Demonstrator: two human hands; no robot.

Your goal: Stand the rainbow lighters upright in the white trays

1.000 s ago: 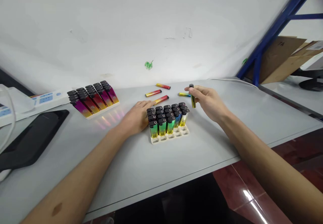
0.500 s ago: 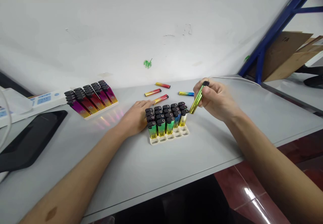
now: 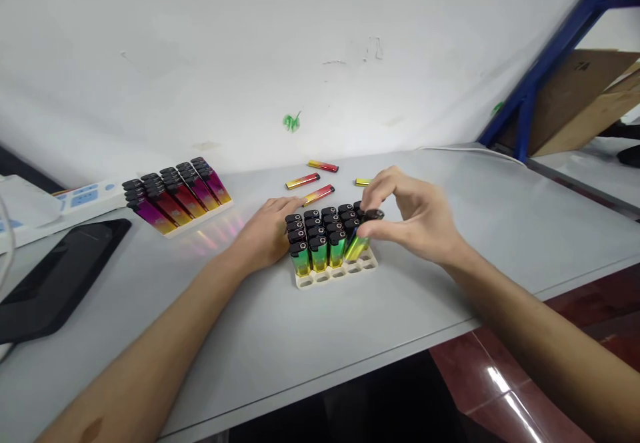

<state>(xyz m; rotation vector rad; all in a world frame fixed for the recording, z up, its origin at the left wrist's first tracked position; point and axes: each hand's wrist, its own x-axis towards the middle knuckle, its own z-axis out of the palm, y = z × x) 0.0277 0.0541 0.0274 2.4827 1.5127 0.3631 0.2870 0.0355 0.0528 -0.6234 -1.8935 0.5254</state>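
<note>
My right hand (image 3: 413, 213) is closed on a green-and-yellow lighter (image 3: 357, 246) with a black top, pinched between thumb and fingers. This lighter is tilted over the front right of a cream rack (image 3: 320, 282), its lower end near the holes; whether it is inside one I cannot tell. Several lighters (image 3: 319, 253) with black tops stand upright in the rack's rows, and holes show along the front edge. Against the rack's left side rests my left hand (image 3: 270, 230), fingers stretched away from me, partly hidden behind the lighters. Its fingertips are close to a loose red-and-yellow lighter (image 3: 319, 195).
Two more red-and-yellow lighters, one nearer (image 3: 303, 181) and one farther (image 3: 323, 166), lie by the wall. Another lighter (image 3: 362, 182) is partly hidden by my right hand. A full rack of purple-and-red lighters (image 3: 177, 200), a power strip (image 3: 90, 196) and a black phone-like slab (image 3: 65, 283) are left.
My right hand has moved left and down, bringing the green-and-yellow lighter from beside the rack to over its front right. My left hand stays against the rack.
</note>
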